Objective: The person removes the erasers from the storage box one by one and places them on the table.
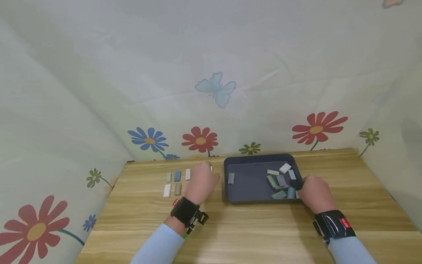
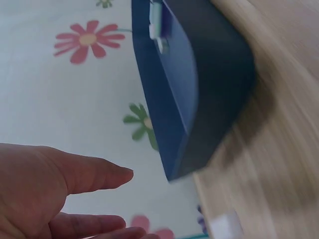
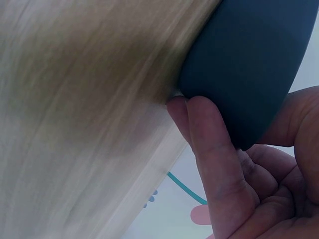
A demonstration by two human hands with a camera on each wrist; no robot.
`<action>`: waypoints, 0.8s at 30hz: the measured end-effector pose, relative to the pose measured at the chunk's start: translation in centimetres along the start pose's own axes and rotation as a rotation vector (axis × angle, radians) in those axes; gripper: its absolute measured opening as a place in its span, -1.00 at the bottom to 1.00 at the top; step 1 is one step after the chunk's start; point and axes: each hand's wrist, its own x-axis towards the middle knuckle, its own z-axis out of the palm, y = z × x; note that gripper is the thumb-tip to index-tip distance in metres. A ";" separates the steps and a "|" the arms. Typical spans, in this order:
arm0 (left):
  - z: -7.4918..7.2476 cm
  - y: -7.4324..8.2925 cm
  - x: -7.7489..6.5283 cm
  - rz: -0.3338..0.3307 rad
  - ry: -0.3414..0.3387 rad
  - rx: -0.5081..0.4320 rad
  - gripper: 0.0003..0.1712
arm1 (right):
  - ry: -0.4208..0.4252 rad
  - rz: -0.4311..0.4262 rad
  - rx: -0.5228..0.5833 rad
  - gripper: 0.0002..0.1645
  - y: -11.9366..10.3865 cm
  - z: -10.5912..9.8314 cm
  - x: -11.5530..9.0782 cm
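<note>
My right hand [image 1: 317, 194] grips the right end of a dark blue-grey tray [image 1: 244, 201]. In the right wrist view its fingers [image 3: 212, 144] curl under the tray's edge, with the thumb on the other side. The tray holds several small block-like pieces, mostly heaped at the right, among them a white block [image 1: 285, 168]; one grey-green block [image 1: 231, 178] lies alone at the left. My left hand [image 1: 202, 183] is over the table, left of the tray. Its thumb [image 2: 99, 174] and fingers stand apart with nothing between them in the left wrist view. A blurred white piece [image 2: 227, 225] lies beyond.
Left of my left hand, small blocks lie in two rows on the wooden table [image 1: 250, 231]: a green one [image 1: 169, 177], a blue one [image 1: 177, 176], white ones [image 1: 167, 190] and a tan one [image 1: 178, 189]. A flower-printed cloth wall [image 1: 263, 121] borders the table's back and sides.
</note>
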 end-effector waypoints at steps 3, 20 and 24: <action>0.5 2.4 0.0 0.043 -0.017 -0.020 -0.74 | -0.003 -0.001 0.000 -0.74 0.0 0.0 -0.1; 5.4 7.0 0.1 0.195 -0.129 0.254 -0.58 | 0.000 0.006 0.019 -0.79 -0.1 0.0 -0.1; 5.9 7.3 0.5 0.170 -0.167 0.332 -0.53 | 0.007 0.007 0.018 -0.81 0.0 -0.1 -0.1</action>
